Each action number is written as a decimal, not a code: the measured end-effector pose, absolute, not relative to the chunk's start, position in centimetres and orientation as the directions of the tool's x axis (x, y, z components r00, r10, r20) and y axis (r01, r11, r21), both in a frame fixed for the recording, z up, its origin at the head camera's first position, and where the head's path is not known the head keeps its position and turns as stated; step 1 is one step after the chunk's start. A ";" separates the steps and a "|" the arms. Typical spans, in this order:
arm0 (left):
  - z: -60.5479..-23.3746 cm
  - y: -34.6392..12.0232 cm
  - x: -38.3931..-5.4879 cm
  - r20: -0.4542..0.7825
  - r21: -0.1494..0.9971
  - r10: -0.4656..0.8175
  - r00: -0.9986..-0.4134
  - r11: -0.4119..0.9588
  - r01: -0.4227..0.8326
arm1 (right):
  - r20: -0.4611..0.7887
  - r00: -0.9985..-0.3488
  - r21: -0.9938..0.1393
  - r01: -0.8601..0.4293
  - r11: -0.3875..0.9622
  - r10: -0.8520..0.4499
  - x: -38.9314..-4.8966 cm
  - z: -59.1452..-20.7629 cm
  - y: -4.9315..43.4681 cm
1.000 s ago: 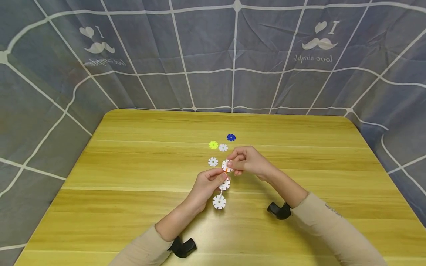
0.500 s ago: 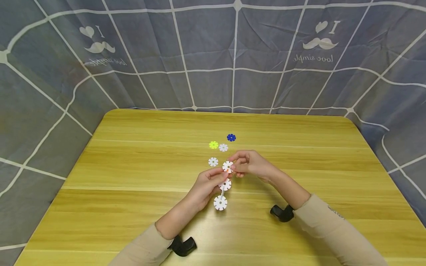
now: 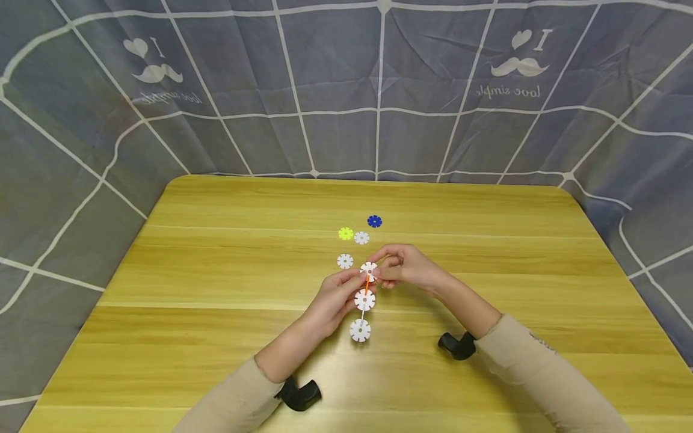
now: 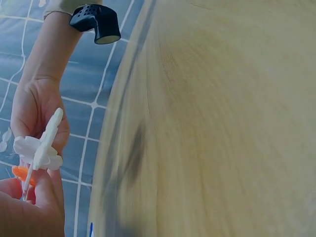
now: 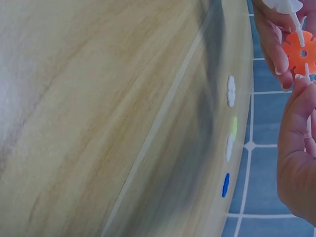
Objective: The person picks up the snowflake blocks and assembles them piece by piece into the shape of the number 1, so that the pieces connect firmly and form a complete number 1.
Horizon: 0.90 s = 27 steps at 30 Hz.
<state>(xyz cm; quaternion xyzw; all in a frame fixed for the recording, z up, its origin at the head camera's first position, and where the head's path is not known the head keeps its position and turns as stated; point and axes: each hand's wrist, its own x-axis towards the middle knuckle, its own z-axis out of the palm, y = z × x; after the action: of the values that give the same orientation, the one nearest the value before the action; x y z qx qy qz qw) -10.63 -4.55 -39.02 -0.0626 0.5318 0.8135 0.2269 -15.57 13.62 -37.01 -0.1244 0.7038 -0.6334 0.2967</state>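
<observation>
Here's the chain (image 3: 364, 305): five notched discs in a row, alternating face-on & edge-on in the head view. Landmark's the orange disc (image 3: 367, 285), an edge-on strip there, but face-on in the R wrist view w/ ctr. hole & rim slots. Just beyond it, touching: far white disc (image 3: 369, 266), face showing, can't tell how deep it's seated. On orange's near side, slotted on: mid. white disc (image 3: 360, 299). Nearer again, whitish link disc (image 3: 363, 316), thin sliver, edge-on. Farthest from orange: end white disc (image 3: 360, 337), face showing, ctr. hole vis.
</observation>
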 end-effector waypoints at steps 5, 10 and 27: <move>-39.0 -4.4 -10.7 -0.358 0.839 0.287 -0.889 -0.318 -0.441 | -0.259 -0.790 -0.966 0.199 0.168 -0.556 -15.6 -37.0 13.6; -38.9 -4.3 -10.7 -0.369 0.843 0.278 -0.887 -0.303 -0.445 | -0.269 -0.787 -0.963 0.215 0.162 -0.555 -15.6 -36.9 13.5; -39.3 -4.6 -10.6 -0.382 0.839 0.256 -0.888 -0.307 -0.449 | -0.307 -0.786 -0.951 0.239 0.194 -0.537 -16.8 -36.8 14.3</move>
<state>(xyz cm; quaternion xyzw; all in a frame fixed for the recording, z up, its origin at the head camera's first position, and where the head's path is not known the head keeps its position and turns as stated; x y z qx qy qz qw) -10.65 -4.61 -39.25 -0.0885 0.5464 0.8034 0.2194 -16.76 14.30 -36.77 -0.1054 0.7079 -0.6258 0.3100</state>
